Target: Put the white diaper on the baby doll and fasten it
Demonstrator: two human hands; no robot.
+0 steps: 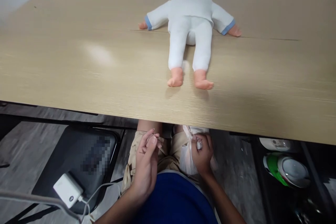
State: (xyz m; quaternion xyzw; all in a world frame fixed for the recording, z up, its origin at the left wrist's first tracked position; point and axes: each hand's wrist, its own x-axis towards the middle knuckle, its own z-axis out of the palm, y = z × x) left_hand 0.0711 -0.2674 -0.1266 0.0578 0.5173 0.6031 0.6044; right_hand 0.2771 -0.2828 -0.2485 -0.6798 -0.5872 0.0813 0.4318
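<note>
Clenched in the right hand [202,151], lower centre, is a cloth [186,159] below the table [78,63] edge. Left hand [146,162]: grip cannot be told. Judged: cloth being readied; lifting it calls for clearing that edge.

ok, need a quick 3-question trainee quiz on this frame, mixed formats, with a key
1. True or false: the doll lies on the table, feet toward the camera wearer.
2. The right hand has its grip on: A) a white cloth B) a charger C) a cup.
3. Fill in: below the table edge, the left hand lies over the tan ____.

Key: 1 true. 2 A. 3 shorts.
</note>
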